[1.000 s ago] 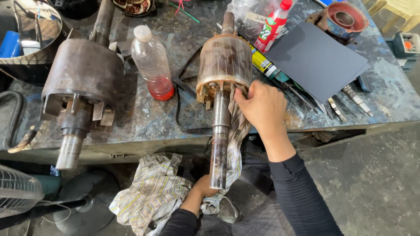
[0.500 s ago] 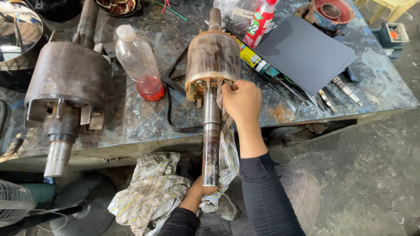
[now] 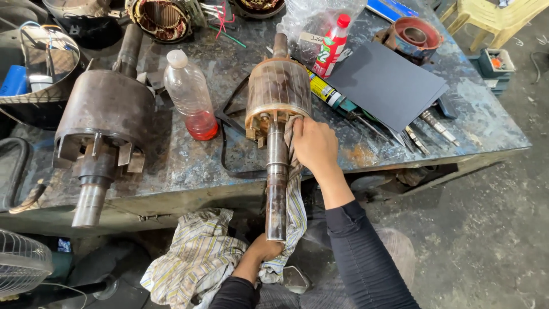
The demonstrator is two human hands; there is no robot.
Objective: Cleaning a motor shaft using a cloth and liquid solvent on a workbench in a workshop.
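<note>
Head view of a motor rotor [image 3: 278, 94] lying on a worn metal tabletop [image 3: 189, 166], its rusty shaft [image 3: 276, 189] projecting past the near edge into open air above the floor. The right hand [image 3: 314, 146] rests against the right side of the shaft just below the rotor body, fingers [image 3: 298, 127] curled closed and pressing a striped cloth [image 3: 296, 200] to the metal. The cloth hangs down along the shaft to the left hand [image 3: 264, 250], which sits under the shaft's free end with its fingers closed on the lower part of the cloth. A second striped rag [image 3: 191, 260] hangs below the tabletop edge, left of that hand. To the left of the rotor stands a clear plastic bottle [image 3: 190, 97] holding a little red liquid; a black loop of cable [image 3: 226, 131] lies between them. Farther left lies a larger rotor [image 3: 106, 117], its shaft likewise overhanging the edge. On the right, a spray can [image 3: 326, 91] and a red-capped bottle [image 3: 330, 48] lie just beside the rotor, then dark sheets [image 3: 386, 83] and several hand tools [image 3: 426, 129] near the tabletop's right corner. The strip of tabletop between the two rotors is bare, stained metal. The concrete floor [image 3: 486, 229] extends to the right; a fan guard [image 3: 20, 266] occupies the lower left corner.
</note>
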